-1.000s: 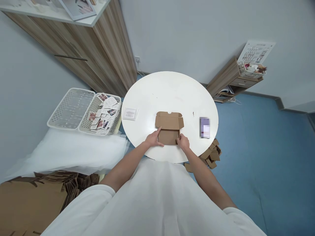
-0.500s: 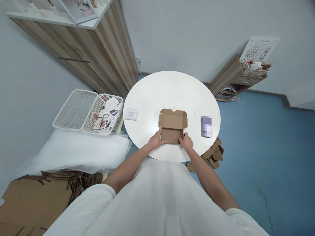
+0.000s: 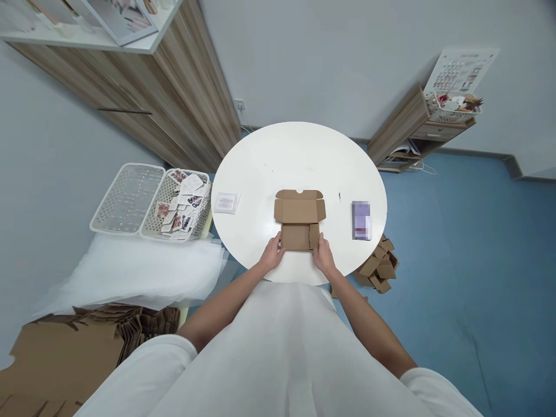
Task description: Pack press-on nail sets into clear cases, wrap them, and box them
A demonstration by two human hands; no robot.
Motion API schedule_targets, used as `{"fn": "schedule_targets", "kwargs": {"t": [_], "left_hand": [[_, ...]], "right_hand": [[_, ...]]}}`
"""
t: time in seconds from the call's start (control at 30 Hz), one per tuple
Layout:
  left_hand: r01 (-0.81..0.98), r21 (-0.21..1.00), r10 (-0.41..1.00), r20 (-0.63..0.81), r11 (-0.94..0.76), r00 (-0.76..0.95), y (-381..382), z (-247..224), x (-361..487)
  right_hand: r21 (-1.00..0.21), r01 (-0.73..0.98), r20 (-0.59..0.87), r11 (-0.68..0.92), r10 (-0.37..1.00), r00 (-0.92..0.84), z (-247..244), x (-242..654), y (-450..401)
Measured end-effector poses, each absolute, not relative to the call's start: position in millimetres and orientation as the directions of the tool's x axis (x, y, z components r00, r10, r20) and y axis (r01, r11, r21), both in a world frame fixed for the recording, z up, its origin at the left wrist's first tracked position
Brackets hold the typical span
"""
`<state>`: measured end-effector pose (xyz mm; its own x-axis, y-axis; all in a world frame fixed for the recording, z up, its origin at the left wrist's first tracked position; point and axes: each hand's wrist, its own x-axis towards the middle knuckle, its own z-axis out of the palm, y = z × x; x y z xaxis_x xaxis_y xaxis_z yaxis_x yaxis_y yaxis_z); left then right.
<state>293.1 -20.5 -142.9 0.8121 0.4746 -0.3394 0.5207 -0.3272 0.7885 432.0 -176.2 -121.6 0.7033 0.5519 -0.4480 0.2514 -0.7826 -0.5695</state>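
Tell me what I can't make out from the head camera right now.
All in the head view:
Cardboard box: underside, hidden by the box itself.
Purple item: details, masked by pixelation.
Cards: wording too small.
Flat cardboard stack: cut off by left and bottom edges.
Cardboard pieces: partly hidden by the table.

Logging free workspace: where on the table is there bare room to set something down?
Widest: white oval table beyond the open brown cardboard box, bar specks. Narrower: between box and flat whitish packet, left; between box and purple rectangular item, right, bar a dark mark. Crowded: near edge, where left hand and right hand hold the box.
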Motion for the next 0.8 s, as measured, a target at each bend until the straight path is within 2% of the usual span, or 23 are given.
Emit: {"fn": "schedule_targets", "kwargs": {"t": [0.13, 0.37, 0.8], "left_hand": [[0.541, 0.762, 0.496, -0.337, -0.355, 0.801, -19, -145, 308], [0.565, 0.753, 0.503, -0.364, -0.337, 0.784, -18, -142, 329], [0.625, 0.732, 0.558, -0.409, -0.271, 0.722, -28, -134, 333]], "right_hand": [[-0.624, 0.224, -0.45, -0.749, 0.578, 0.681, -122, 442, -180], [-0.644, 0.171, -0.458, -0.746, 0.555, 0.695, -121, 462, -181], [-0.72, 0.148, -0.446, -0.678, 0.615, 0.651, -125, 469, -190]]}}
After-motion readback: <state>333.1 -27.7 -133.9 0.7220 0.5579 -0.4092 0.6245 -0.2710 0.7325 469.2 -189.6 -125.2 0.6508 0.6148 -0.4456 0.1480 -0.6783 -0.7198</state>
